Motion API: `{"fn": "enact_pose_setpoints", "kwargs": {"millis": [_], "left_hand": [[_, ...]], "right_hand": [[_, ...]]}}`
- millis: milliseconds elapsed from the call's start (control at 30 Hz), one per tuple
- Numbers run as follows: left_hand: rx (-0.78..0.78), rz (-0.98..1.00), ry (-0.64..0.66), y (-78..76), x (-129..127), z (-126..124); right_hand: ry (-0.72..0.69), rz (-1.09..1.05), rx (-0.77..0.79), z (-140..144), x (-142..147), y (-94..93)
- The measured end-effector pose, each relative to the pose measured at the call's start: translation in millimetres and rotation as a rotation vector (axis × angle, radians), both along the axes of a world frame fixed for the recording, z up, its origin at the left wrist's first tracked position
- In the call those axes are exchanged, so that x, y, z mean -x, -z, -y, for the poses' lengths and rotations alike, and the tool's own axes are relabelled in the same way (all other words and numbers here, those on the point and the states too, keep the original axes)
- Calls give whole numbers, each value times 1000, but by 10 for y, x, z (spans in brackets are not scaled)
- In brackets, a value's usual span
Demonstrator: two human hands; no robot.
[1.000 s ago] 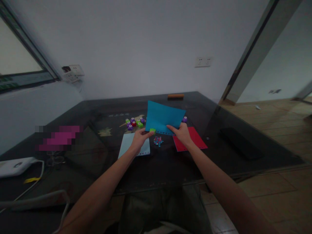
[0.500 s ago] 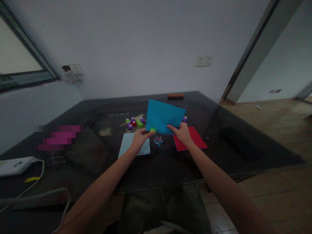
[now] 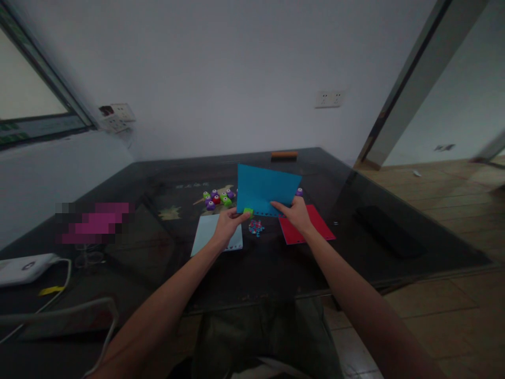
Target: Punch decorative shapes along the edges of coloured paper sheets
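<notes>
My left hand (image 3: 226,225) is closed on a small green hole punch (image 3: 248,211) at the lower left corner of a blue sheet of paper (image 3: 268,189). The thumb lies on top of the punch. My right hand (image 3: 296,213) pinches the sheet near its lower right corner, thumb in front, fingers hidden behind. A row of small holes runs along the sheet's lower edge. Below it lies a little heap of coloured paper bits (image 3: 256,227). A white stack of paper (image 3: 205,231) with holes along its near edge is under my left hand, and red paper (image 3: 313,223) under my right.
Several colourful punches with eye shapes (image 3: 216,199) stand behind the white paper; a purple one (image 3: 300,192) is behind my right hand. A black case (image 3: 389,231) lies on the dark table (image 3: 252,284) at right. A white device with a cable (image 3: 27,268) is at left.
The blue sheet has tilted slightly, its upper left corner now a little lower and further left. Both hands keep their hold and have barely moved.
</notes>
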State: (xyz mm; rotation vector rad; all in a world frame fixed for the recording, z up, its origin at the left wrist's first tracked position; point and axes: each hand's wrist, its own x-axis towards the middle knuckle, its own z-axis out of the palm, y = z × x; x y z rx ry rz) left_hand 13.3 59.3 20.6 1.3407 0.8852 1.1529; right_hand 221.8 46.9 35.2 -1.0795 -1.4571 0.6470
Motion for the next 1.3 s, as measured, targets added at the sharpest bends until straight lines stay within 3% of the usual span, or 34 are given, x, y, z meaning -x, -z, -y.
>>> {"fn": "enact_pose_setpoints", "kwargs": {"millis": [133,567,1300], "left_hand": [[-4,-4,-1,0,-11,12],[57,-48,54,66,-26,-23],[102,-94,179,-7,-4,24]], "right_hand": [[-62,-29,50,-19,-49,-7],[19,-57,63,-76,-111,37],[62,-42,69,-125,-160,89]]}}
